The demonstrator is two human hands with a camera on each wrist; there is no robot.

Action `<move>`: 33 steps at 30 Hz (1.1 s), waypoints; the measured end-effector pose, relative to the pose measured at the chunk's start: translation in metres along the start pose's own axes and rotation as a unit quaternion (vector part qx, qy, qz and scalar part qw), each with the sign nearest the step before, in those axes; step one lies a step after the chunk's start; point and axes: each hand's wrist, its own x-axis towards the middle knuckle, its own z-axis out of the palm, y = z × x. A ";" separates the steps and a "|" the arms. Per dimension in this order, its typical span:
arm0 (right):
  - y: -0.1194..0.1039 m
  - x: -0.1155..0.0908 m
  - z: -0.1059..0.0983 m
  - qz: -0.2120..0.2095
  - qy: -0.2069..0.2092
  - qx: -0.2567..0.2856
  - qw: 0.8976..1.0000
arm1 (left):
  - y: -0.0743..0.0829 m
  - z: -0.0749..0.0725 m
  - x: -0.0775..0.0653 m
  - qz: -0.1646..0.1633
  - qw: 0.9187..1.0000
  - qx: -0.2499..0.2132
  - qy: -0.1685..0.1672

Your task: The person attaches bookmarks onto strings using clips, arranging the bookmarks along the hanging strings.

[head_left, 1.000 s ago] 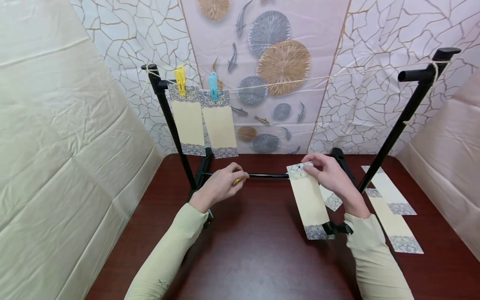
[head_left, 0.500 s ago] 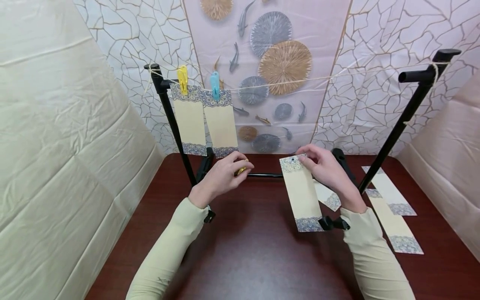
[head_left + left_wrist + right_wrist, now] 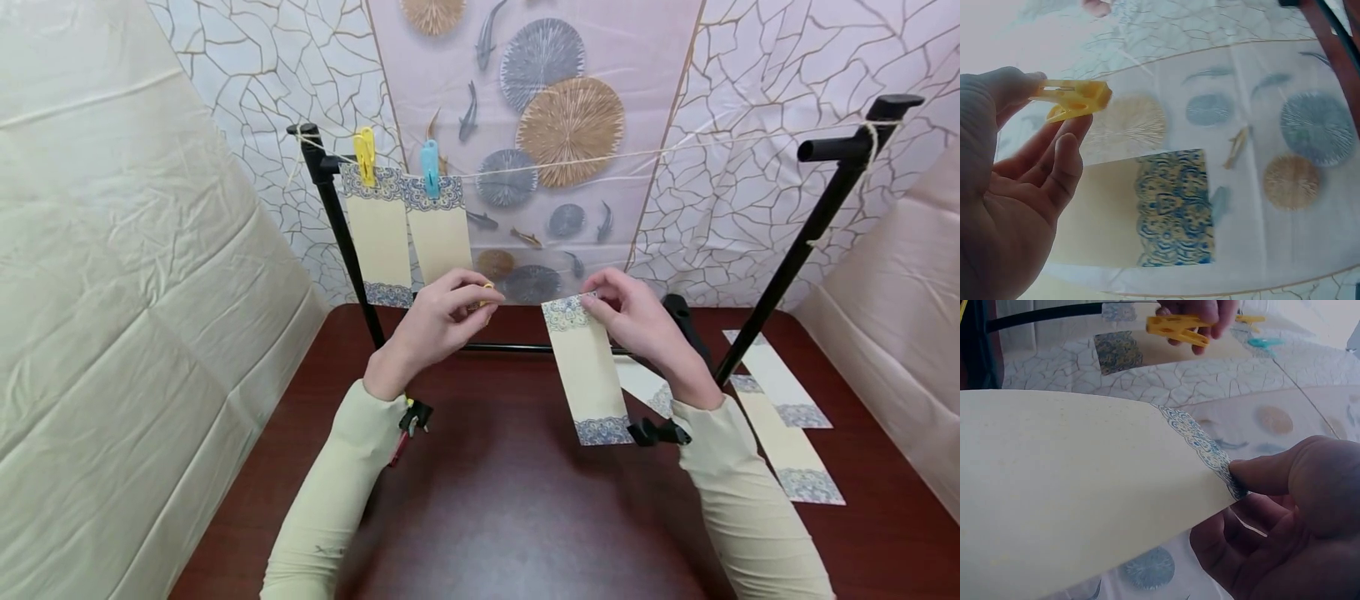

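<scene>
Between thumb and fingers, my left hand pinches a yellow clothespin, seen clearly in the left wrist view. My right hand holds a cream paper card with blue lace-patterned ends by its top right corner, so it hangs down above the table. Both hands are below a string line, some way apart. On the line's left part hang two similar cards, one under a yellow clothespin, the other under a blue clothespin. My left hand covers the second card's lower end.
Black posts at either side carry the string, joined low down by a black bar. Two cards lie overlapping at the table's right, and another lies partly behind my right hand. A patterned cloth backs the table.
Both hands have risen toward the line. The right hand has carried its card up and leftward, while the left hand has lifted the clothespin. The hanging cards stay in place.
</scene>
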 end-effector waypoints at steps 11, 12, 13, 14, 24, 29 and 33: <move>-0.019 0.012 0.000 -0.028 0.026 0.012 0.999 | 0.007 -0.016 0.020 0.000 0.996 -0.073 0.051; -0.021 0.013 0.000 -0.030 0.035 0.017 0.999 | 0.008 -0.017 0.023 0.003 0.996 -0.071 0.054; -0.022 0.013 0.000 -0.033 0.044 0.023 0.998 | 0.009 -0.019 0.026 0.007 0.996 -0.070 0.058; -0.023 0.014 0.001 -0.036 0.054 0.026 0.998 | 0.011 -0.020 0.029 0.010 0.996 -0.065 0.062; -0.031 0.017 0.003 -0.054 0.089 0.032 0.994 | 0.020 -0.037 0.048 0.033 0.993 -0.062 0.094; -0.035 0.023 0.003 -0.070 0.093 0.046 0.992 | 0.023 -0.043 0.059 0.052 0.991 -0.058 0.106; -0.037 0.029 0.003 -0.076 0.096 0.056 0.991 | 0.026 -0.050 0.071 0.070 0.989 -0.054 0.120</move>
